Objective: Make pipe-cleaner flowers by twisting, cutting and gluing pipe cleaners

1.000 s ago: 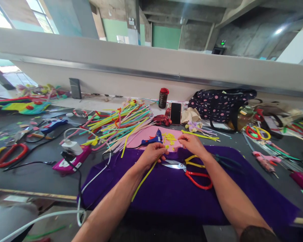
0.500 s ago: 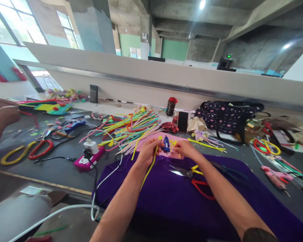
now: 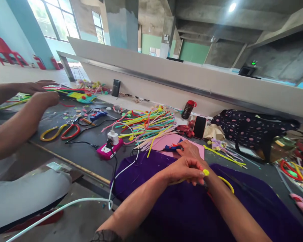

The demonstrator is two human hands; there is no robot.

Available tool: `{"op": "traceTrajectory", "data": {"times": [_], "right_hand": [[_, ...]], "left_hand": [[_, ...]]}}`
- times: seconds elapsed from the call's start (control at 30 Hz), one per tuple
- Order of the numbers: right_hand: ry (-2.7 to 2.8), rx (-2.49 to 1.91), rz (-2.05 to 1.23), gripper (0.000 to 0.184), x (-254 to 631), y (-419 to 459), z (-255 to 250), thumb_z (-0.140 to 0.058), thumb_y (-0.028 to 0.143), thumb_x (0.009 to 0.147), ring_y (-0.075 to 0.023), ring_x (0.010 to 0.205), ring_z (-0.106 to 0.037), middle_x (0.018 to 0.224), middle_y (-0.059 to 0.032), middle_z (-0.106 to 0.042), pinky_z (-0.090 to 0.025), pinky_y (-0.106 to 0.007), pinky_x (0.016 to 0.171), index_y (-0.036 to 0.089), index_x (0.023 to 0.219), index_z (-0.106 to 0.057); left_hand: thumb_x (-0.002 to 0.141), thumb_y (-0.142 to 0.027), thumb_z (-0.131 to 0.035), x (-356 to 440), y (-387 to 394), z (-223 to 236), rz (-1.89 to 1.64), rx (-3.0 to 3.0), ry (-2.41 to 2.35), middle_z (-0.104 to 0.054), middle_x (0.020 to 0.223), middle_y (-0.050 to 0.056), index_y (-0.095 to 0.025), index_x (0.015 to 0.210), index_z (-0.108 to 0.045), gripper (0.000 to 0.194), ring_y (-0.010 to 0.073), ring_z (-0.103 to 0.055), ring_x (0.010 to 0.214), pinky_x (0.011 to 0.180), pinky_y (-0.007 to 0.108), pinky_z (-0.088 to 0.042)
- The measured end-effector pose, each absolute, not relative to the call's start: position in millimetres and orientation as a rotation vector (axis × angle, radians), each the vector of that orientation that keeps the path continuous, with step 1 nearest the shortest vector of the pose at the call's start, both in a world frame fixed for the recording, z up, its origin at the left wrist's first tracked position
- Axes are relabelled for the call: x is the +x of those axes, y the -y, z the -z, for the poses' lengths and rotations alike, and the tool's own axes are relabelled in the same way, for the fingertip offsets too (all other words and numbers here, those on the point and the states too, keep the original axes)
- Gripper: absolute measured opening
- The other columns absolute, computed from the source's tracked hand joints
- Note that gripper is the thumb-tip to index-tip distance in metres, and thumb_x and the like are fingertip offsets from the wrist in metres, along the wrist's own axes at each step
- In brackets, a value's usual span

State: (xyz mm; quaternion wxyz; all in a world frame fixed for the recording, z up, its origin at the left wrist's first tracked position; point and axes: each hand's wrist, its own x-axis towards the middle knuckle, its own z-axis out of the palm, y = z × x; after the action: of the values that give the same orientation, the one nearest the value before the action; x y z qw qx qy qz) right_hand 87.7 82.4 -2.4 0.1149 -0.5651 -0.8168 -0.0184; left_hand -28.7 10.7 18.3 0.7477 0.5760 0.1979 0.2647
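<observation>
My left hand point(image 3: 185, 169) pinches a yellow pipe cleaner, whose fuzzy tip point(image 3: 205, 172) pokes out past the fingertips. Behind it, my right hand point(image 3: 190, 150) reaches across with its fingers closed around a small blue glue gun point(image 3: 171, 148). The glue gun is over a pink sheet point(image 3: 198, 148). My forearms cross, the left in front of the right. Scissors lie on the purple cloth point(image 3: 146, 174), mostly hidden by my arms; a yellow handle loop point(image 3: 228, 183) shows.
Beyond the cloth spreads a pile of coloured pipe cleaners point(image 3: 151, 126). A power strip point(image 3: 109, 149) with a white cable stands to the left, near other scissors point(image 3: 60, 131). A co-worker's hands point(image 3: 45, 94) work at far left. A phone point(image 3: 200, 127), bottle point(image 3: 188, 109) and dark bag point(image 3: 252, 131) stand behind.
The view has swung left. My left hand has moved right and nearer with the yellow pipe cleaner, crossing my right forearm. My right hand has closed on the glue gun, which now points left.
</observation>
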Motion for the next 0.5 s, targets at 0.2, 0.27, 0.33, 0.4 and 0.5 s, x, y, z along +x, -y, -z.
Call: {"op": "traceTrajectory", "data": {"times": [0.2,0.27,0.33,0.4,0.5], "right_hand": [[2.622,-1.59,0.212,0.04,55,-95,10,-0.054,0.018,0.073,-0.0228,0.099,-0.046,0.107,-0.0095,-0.055,-0.033,-0.033,0.08,0.019,0.113,-0.05],[2.675,-1.591,0.255,0.036,50,-97,11,-0.052,0.018,0.074,-0.0233,0.098,-0.047,0.103,-0.0099,-0.057,-0.031,-0.035,0.08,0.019,0.11,-0.052],[2.733,-1.542,0.319,0.034,51,-99,7,-0.053,0.018,0.073,-0.024,0.098,-0.047,0.102,-0.0103,-0.058,-0.029,-0.035,0.079,0.019,0.107,-0.054],[2.755,-1.48,0.397,0.037,57,-98,1,-0.054,0.017,0.07,-0.0248,0.098,-0.046,0.103,-0.0105,-0.057,-0.028,-0.036,0.079,0.018,0.107,-0.054],[2.714,-1.396,0.482,0.046,69,-94,-10,-0.057,0.018,0.066,-0.0258,0.097,-0.045,0.107,-0.0103,-0.055,-0.028,-0.036,0.079,0.018,0.112,-0.051]], "left_hand": [[0.06,-0.044,-0.069,-27,-13,-11,-0.541,1.236,-0.338,-0.064,0.069,0.001,-0.013,0.082,-0.058,0.039,0.0059,-0.051,0.045,0.043,0.018,-0.032],[0.06,-0.044,-0.069,-27,-14,-8,-0.541,1.229,-0.323,-0.063,0.067,0.0,-0.014,0.081,-0.058,0.039,0.006,-0.051,0.046,0.043,0.018,-0.033],[0.061,-0.044,-0.068,-27,-14,-7,-0.555,1.233,-0.306,-0.062,0.066,0.0,-0.014,0.081,-0.058,0.038,0.0063,-0.052,0.046,0.043,0.018,-0.032],[0.062,-0.045,-0.067,-28,-12,-8,-0.564,1.243,-0.289,-0.063,0.067,0.0,-0.014,0.082,-0.058,0.037,0.0067,-0.053,0.047,0.042,0.018,-0.031],[0.063,-0.046,-0.066,-29,-9,-10,-0.56,1.254,-0.277,-0.063,0.068,0.0,-0.015,0.084,-0.059,0.038,0.0071,-0.054,0.05,0.043,0.018,-0.029]]}}
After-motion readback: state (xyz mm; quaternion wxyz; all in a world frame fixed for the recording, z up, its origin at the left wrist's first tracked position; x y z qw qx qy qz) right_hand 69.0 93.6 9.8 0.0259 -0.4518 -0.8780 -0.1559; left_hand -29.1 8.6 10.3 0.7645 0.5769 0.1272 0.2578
